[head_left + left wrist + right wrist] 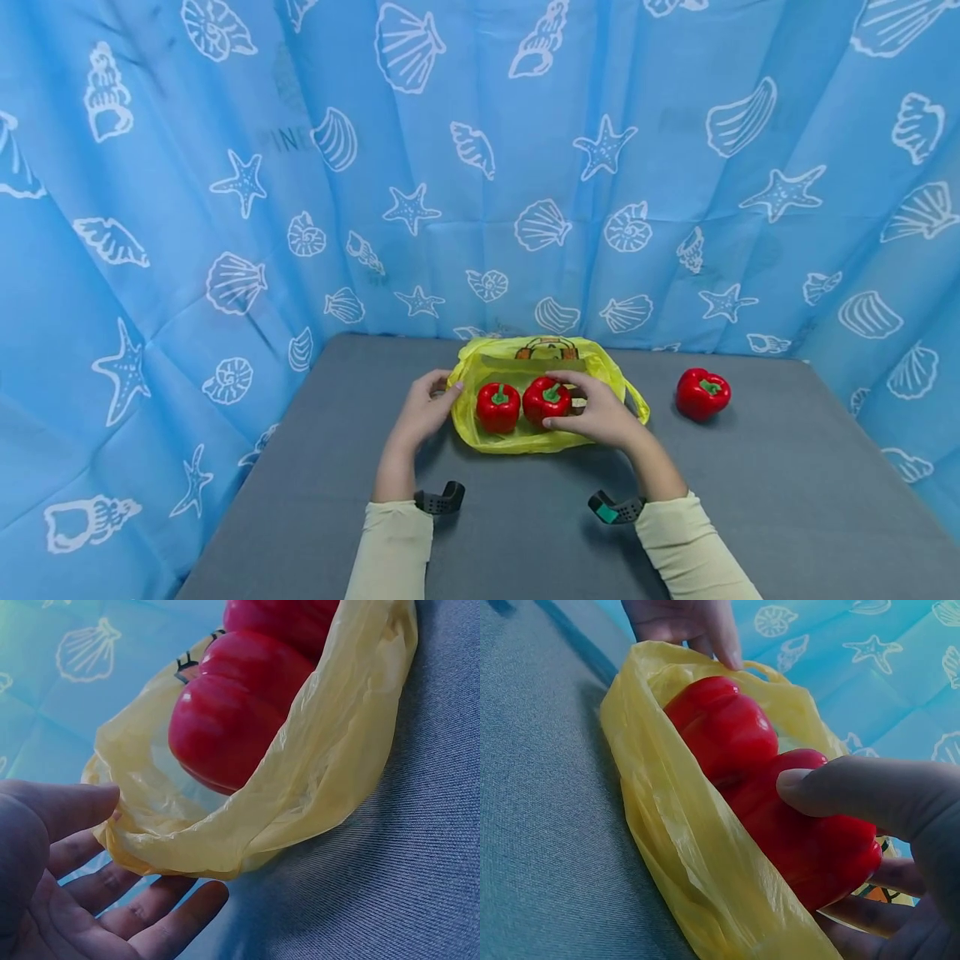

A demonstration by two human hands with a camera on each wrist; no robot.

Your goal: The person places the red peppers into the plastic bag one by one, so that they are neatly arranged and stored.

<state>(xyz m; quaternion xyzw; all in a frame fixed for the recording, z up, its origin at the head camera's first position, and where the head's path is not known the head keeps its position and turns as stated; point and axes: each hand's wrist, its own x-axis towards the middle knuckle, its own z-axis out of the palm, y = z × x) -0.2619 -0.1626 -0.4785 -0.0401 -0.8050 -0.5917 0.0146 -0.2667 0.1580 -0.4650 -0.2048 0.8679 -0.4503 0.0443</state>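
left hand (424, 408) pinches yellow bag (510, 446), right hand (604, 415) grips bagged right pepper (540, 405), lower centre; limp bag might collapse if pinch slips

Head cam: high at the near side, faces forward and down over the grey fabric-covered table (495, 533) to the blue shell-print fabric curtain (487, 158) at the far side; widest and farthest view. Left wrist cam: close-up from the left, faces right. Right wrist cam: close-up from the right, faces left, catching the left hand (681, 621). All share the crumpled yellow plastic bag (322, 772) and paired glossy red bell peppers (761, 793).
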